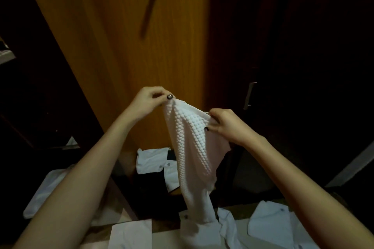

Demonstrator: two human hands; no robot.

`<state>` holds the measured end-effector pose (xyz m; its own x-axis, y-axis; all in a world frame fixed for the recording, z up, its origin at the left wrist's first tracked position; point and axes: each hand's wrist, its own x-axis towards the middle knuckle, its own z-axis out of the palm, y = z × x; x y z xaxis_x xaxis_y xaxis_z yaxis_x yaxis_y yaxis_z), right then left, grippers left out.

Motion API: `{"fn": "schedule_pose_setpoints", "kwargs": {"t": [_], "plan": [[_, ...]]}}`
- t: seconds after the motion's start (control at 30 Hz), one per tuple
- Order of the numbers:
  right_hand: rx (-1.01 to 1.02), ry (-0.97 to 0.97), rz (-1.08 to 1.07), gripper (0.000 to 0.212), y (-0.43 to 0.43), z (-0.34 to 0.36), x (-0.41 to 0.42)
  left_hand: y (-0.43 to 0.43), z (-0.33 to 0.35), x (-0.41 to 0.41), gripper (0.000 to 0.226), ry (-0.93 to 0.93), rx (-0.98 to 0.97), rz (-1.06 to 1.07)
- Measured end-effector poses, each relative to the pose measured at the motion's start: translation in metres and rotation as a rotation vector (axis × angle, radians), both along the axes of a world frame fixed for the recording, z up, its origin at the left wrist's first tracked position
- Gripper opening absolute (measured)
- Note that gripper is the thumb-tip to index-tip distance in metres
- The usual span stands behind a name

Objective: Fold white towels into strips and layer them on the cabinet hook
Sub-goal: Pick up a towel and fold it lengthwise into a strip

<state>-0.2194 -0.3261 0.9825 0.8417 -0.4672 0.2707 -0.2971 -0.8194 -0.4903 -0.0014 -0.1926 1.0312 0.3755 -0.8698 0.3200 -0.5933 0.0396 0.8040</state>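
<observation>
A white towel (pixel 190 147) with a bumpy woven texture hangs in the air in front of the wooden cabinet door (pixel 141 56). My left hand (pixel 149 100) pinches its upper left corner between thumb and fingers. My right hand (pixel 226 125) grips the upper right edge, a little lower than the left. The towel sags between both hands and its lower end trails down onto the pile below. A dark strap or hook piece (pixel 150 6) hangs high on the door, blurred.
Several white cloths (pixel 153 161) with small buttons lie spread on the surface below, more white cloths (pixel 271 222) at the lower right. A metal door handle (pixel 249 95) shows on the dark cabinet to the right. The left side is dark.
</observation>
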Motion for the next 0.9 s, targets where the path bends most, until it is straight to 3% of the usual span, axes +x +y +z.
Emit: {"fn": "schedule_pose_setpoints", "kwargs": {"t": [0.07, 0.1, 0.17, 0.3, 0.37, 0.43, 0.57, 0.73, 0.8, 0.9], "plan": [[0.004, 0.009, 0.002, 0.013, -0.003, -0.012, -0.007, 0.006, 0.021, 0.013, 0.021, 0.281, -0.145, 0.026], [0.02, 0.02, 0.013, 0.009, -0.003, -0.019, -0.009, 0.009, 0.033, 0.022, 0.023, 0.298, -0.193, 0.023], [0.084, 0.047, 0.021, 0.007, -0.001, -0.034, -0.008, 0.015, 0.05, 0.029, 0.023, 0.13, -0.158, -0.023], [0.192, 0.007, -0.063, 0.017, -0.001, -0.042, 0.01, 0.004, 0.019, -0.001, 0.011, -0.234, 0.195, -0.131], [0.208, -0.057, -0.072, 0.016, -0.005, -0.033, 0.02, -0.002, -0.01, -0.018, 0.005, -0.216, 0.445, -0.191], [0.2, -0.101, -0.089, 0.016, -0.01, -0.021, 0.026, -0.005, -0.03, -0.026, 0.019, -0.191, 0.536, -0.204], [0.21, -0.126, -0.101, 0.013, -0.017, -0.004, 0.032, -0.014, -0.043, -0.036, 0.029, -0.298, 0.28, -0.119], [0.18, -0.104, -0.074, 0.01, -0.017, 0.009, 0.029, -0.024, -0.036, -0.039, 0.01, -0.498, 0.059, -0.115], [0.155, -0.107, -0.091, 0.011, -0.018, 0.014, 0.025, -0.028, -0.036, -0.037, 0.008, -0.498, 0.027, -0.114], [0.135, -0.131, -0.083, 0.02, -0.016, 0.022, 0.021, -0.036, -0.039, -0.035, 0.016, -0.478, 0.134, -0.086]]}}
